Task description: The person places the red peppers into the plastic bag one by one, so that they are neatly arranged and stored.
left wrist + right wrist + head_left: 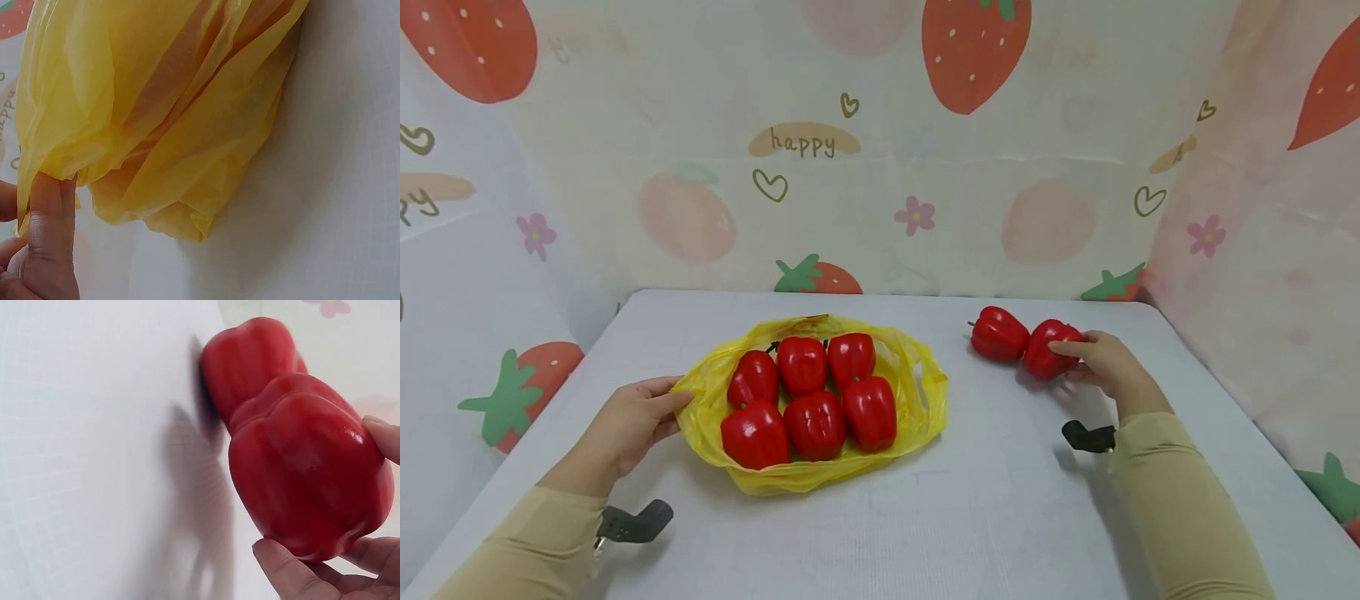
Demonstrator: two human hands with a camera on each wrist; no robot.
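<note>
A yellow plastic bag [925, 400] lies wide-mouthed on the table with several red bell peppers [816, 425] inside. My left hand [636, 425] pinches the bag's left rim between thumb and fingers; the left wrist view shows the thin yellow plastic [187, 156] folded at the fingertips. On the right, my right hand [1108, 367] grips a red bell pepper [306, 475], thumb on one side and fingers on the other. Just left of it, another red bell pepper [997, 335] rests on the table, overlapped by the held one in the right wrist view.
The white table [985, 508] ends at a cloth backdrop [917, 158] printed with strawberries, and similar cloth stands at both sides. A black wrist mount [636, 522] juts from the left sleeve, another black mount [1086, 437] from the right one.
</note>
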